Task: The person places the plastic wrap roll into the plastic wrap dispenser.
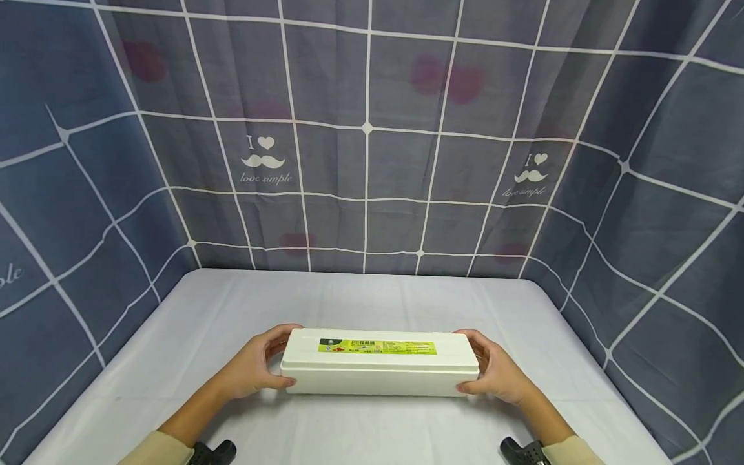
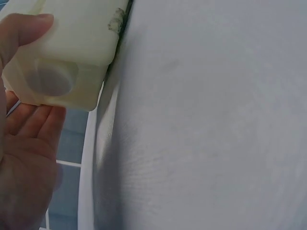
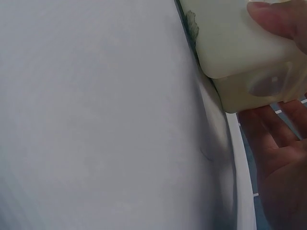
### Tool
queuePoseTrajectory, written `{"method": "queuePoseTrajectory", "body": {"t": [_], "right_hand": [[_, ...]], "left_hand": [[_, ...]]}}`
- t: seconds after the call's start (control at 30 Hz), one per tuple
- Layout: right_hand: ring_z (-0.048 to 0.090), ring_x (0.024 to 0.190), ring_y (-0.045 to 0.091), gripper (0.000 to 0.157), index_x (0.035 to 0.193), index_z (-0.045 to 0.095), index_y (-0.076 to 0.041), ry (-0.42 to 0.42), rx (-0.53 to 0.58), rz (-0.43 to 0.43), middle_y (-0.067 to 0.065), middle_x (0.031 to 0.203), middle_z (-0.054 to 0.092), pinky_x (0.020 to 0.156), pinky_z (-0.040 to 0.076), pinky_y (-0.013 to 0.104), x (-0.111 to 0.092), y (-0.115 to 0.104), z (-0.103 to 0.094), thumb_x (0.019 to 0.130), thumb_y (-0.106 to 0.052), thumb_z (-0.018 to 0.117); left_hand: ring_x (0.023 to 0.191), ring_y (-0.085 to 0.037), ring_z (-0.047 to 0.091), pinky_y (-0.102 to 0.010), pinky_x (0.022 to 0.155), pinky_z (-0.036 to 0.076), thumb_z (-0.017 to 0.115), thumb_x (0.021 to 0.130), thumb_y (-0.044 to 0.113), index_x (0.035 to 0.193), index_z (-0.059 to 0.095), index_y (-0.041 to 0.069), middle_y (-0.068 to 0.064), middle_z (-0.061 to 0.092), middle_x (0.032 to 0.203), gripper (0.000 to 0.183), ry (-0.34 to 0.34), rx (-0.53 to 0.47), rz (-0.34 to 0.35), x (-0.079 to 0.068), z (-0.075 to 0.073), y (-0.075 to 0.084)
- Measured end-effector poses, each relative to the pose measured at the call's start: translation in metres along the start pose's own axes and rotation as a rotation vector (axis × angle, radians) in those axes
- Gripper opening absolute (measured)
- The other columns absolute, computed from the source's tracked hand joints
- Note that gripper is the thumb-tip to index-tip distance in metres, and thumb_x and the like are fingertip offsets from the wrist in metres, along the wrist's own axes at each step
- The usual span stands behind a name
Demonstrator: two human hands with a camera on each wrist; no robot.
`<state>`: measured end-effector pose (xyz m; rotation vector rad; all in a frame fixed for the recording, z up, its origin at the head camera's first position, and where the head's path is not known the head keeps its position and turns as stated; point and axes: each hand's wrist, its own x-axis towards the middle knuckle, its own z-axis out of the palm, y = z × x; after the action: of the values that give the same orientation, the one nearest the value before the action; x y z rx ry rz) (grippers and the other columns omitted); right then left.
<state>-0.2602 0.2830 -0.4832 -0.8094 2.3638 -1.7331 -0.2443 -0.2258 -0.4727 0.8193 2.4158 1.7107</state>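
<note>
A long off-white cling film box [image 1: 378, 381] lies crosswise on the white-covered table in the head view, its yellow-green label [image 1: 378, 347] facing up. My left hand [image 1: 256, 365] grips its left end, thumb on the front side and fingers round the back. At the opposite end my right hand [image 1: 494, 368] holds it the same way. In the left wrist view, the thumb [image 2: 36, 28] presses the box's front face near a round recess in the end. The right wrist view has the right thumb [image 3: 273, 18] on the box [image 3: 235, 48], with the fingers on its far side.
White cloth covers the table [image 1: 372, 297]. Dark blue-grey curtains [image 1: 325, 161] with white grid lines hang behind it and along both sides. A black strap [image 1: 215, 453] shows at the left wrist and another black strap [image 1: 523, 451] at the right.
</note>
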Motion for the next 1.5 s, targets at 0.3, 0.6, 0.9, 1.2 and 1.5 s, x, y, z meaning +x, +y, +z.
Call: {"method": "queuePoseTrajectory", "body": {"t": [0.3, 0.6, 0.9, 1.2, 1.5], "right_hand": [[0.066, 0.113, 0.013, 0.093, 0.144, 0.047, -0.004, -0.013, 0.010, 0.010, 0.006, 0.133, 0.063, 0.090, 0.061, 0.031, 0.001, -0.001, -0.001, 0.063, 0.002, 0.093], [0.063, 0.117, 0.010, 0.096, 0.147, 0.043, -0.002, -0.068, 0.025, -0.019, 0.006, 0.136, 0.060, 0.093, 0.059, 0.028, 0.001, 0.002, -0.004, 0.066, 0.003, 0.092], [0.057, 0.127, 0.005, 0.088, 0.151, 0.033, 0.006, -0.152, 0.127, -0.022, 0.001, 0.145, 0.054, 0.098, 0.056, 0.023, -0.002, -0.003, -0.011, 0.078, 0.004, 0.083], [0.056, 0.128, 0.005, 0.072, 0.151, 0.033, 0.007, -0.167, 0.175, 0.003, -0.001, 0.144, 0.054, 0.098, 0.057, 0.024, -0.002, 0.001, -0.012, 0.089, 0.003, 0.071], [0.057, 0.126, 0.007, 0.070, 0.150, 0.035, 0.005, -0.157, 0.156, -0.005, 0.004, 0.145, 0.053, 0.096, 0.058, 0.026, -0.001, 0.001, -0.011, 0.090, 0.005, 0.070]], "left_hand": [[0.128, -0.005, 0.056, -0.009, 0.111, 0.038, 0.095, 0.066, 0.006, 0.143, 0.051, 0.019, -0.006, 0.061, 0.137, 0.089, -0.016, 0.010, 0.010, 0.001, -0.002, -0.001], [0.131, -0.004, 0.052, -0.007, 0.113, 0.034, 0.093, 0.068, 0.007, 0.142, 0.049, 0.020, -0.006, 0.056, 0.140, 0.087, -0.075, 0.030, 0.010, 0.003, -0.004, 0.003], [0.133, -0.003, 0.049, -0.006, 0.113, 0.032, 0.093, 0.070, 0.009, 0.144, 0.047, 0.020, -0.005, 0.054, 0.142, 0.088, -0.097, 0.048, 0.007, 0.004, -0.004, 0.003], [0.135, 0.000, 0.048, -0.007, 0.114, 0.032, 0.094, 0.070, 0.010, 0.146, 0.046, 0.017, -0.006, 0.053, 0.144, 0.090, -0.097, 0.052, 0.040, 0.003, -0.004, 0.000], [0.138, 0.006, 0.043, -0.007, 0.114, 0.031, 0.085, 0.084, 0.015, 0.148, 0.045, 0.010, -0.008, 0.050, 0.150, 0.076, -0.083, 0.046, 0.033, 0.003, -0.006, 0.001]]}}
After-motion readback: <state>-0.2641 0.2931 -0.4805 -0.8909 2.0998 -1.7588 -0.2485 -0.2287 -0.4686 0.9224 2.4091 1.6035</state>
